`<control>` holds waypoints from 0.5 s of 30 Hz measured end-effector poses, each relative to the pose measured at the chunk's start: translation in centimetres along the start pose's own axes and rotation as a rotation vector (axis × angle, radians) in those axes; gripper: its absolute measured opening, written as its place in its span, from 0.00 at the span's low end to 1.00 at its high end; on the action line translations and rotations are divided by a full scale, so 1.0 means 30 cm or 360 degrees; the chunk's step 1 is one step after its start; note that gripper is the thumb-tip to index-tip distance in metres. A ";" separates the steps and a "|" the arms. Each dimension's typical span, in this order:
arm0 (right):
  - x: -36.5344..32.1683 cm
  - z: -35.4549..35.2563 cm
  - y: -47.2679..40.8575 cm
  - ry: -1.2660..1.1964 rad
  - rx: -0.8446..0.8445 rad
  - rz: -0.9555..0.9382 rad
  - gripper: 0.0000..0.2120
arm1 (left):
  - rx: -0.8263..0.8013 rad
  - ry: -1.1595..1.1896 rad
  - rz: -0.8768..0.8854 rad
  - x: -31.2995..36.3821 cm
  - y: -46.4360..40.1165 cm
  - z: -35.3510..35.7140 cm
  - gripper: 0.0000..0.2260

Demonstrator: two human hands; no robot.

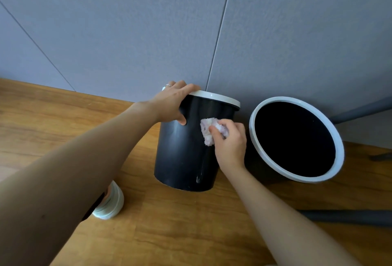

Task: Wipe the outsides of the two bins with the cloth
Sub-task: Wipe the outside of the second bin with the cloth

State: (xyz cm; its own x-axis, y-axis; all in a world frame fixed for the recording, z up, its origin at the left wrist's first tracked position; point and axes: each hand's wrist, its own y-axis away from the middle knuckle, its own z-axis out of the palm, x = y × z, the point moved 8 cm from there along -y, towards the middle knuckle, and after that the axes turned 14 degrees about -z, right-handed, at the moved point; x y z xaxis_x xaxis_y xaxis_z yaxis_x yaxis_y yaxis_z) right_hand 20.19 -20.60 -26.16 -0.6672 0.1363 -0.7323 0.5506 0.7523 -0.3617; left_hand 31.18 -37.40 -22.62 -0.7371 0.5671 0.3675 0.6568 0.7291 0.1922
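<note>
Head view shows the left hand [171, 101] gripping the tilted bin [186, 149] by its rim while the right hand [230, 141] pinches the cloth [206, 131] against its side, the second bin [297, 138] at three o'clock; pressing hard could tip it.

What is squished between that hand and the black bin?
A crumpled cloth. The head view shows the right hand pressing it against the bin.

Grey panelled wall [127, 22] behind a wooden floor [169, 223].
</note>
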 end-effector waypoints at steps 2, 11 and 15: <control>-0.014 -0.012 -0.060 0.0008 -0.0006 -0.0046 0.08 | 0.0009 0.0005 -0.0014 -0.006 0.003 -0.004 0.43; -0.029 -0.010 -0.070 0.0114 -0.0033 -0.0245 0.08 | -0.0002 0.0014 0.0018 0.019 -0.001 0.001 0.42; -0.009 0.036 0.136 0.0059 -0.0230 -0.0316 0.06 | -0.0002 0.0031 0.0009 0.008 -0.007 0.000 0.42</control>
State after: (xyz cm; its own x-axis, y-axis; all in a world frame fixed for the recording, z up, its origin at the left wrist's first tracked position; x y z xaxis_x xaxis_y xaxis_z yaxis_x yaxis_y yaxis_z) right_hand 23.15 -18.24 -28.07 -0.7746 -0.0016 -0.6324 0.3313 0.8507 -0.4081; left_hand 30.88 -37.41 -22.56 -0.7301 0.5638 0.3861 0.6612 0.7255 0.1909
